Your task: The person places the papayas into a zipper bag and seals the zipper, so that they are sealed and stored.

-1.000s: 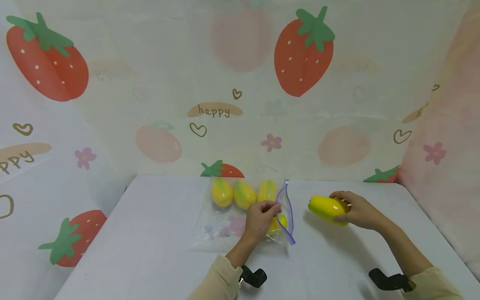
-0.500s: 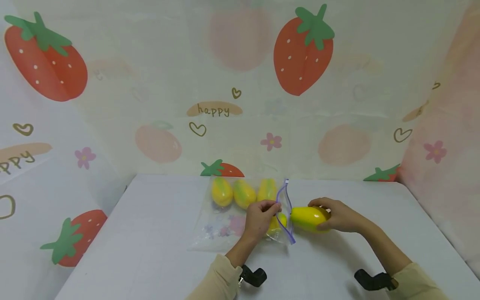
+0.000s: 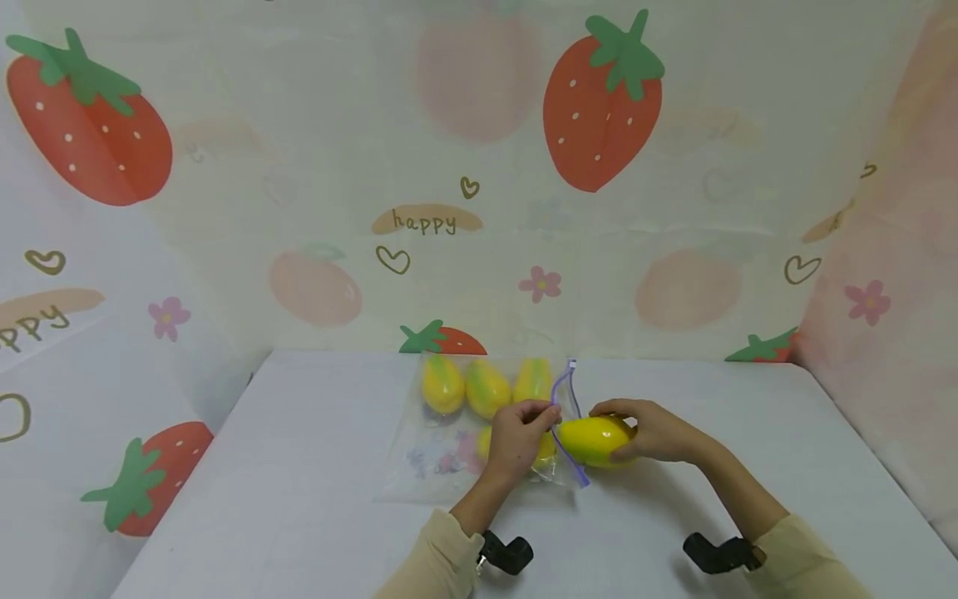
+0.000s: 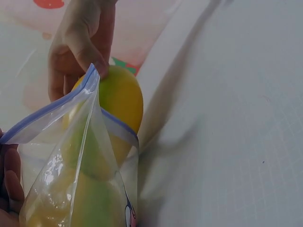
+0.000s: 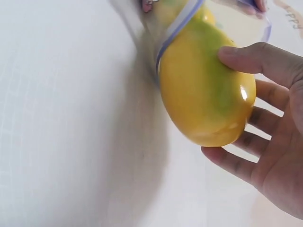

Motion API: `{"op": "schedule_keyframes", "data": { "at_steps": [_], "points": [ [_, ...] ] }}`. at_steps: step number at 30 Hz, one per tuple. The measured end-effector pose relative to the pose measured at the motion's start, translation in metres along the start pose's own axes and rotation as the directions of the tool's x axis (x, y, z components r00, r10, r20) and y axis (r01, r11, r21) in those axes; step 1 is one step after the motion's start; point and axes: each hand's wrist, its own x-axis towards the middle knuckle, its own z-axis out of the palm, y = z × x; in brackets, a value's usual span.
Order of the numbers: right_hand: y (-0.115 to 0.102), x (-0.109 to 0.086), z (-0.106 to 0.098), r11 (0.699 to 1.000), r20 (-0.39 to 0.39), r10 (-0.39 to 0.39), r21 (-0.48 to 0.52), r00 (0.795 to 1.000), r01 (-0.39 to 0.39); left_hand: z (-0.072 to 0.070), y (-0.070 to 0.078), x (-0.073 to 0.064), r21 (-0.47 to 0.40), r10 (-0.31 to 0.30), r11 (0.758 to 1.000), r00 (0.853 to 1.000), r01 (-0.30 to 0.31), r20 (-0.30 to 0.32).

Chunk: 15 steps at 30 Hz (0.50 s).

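Note:
A clear zip bag [image 3: 407,478] with a purple zip edge lies on the table, its mouth facing right. My left hand [image 3: 512,441] pinches the mouth's upper edge. My right hand [image 3: 662,431] holds a glossy yellow-green papaya [image 3: 595,441], its front end inside the mouth. In the right wrist view, the thumb lies on the top of this papaya [image 5: 203,94] and the fingers curve round its far side. Inside the bag, three papayas [image 3: 443,384] line the back. Another papaya [image 3: 545,449] is partly hidden behind my left hand; the held one meets it in the left wrist view.
White cloth covers the table [image 3: 299,466]. Behind it hangs a backdrop [image 3: 479,283] printed with strawberries and hearts, with side panels left and right. A black wrist mount [image 3: 509,553] sits on each forearm.
My right hand has moved left, bringing the papaya from beside the bag into its mouth. The nearer papaya in the bag has shifted left. My left hand has stayed in place.

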Motion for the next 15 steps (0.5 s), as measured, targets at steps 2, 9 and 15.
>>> {"op": "schedule_keyframes", "data": {
  "at_steps": [2, 9, 15],
  "points": [
    [-0.001, 0.003, 0.004, 1.0, 0.007, 0.002, 0.027, 1.0, -0.002, 0.0, -0.001, 0.0, 0.002, 0.007, 1.0, 1.0, -0.007, 0.003],
    [-0.006, 0.012, 0.017, 0.998, 0.02, -0.024, 0.063, 1.0, 0.023, 0.0, -0.003, 0.0, 0.0, 0.008, 1.0, 1.0, -0.008, 0.019],
    [-0.006, 0.017, 0.026, 0.996, -0.02, -0.026, 0.088, 0.999, 0.028, -0.001, -0.004, 0.001, -0.003, 0.007, 1.0, 1.0, -0.007, 0.018]
  ]
}}
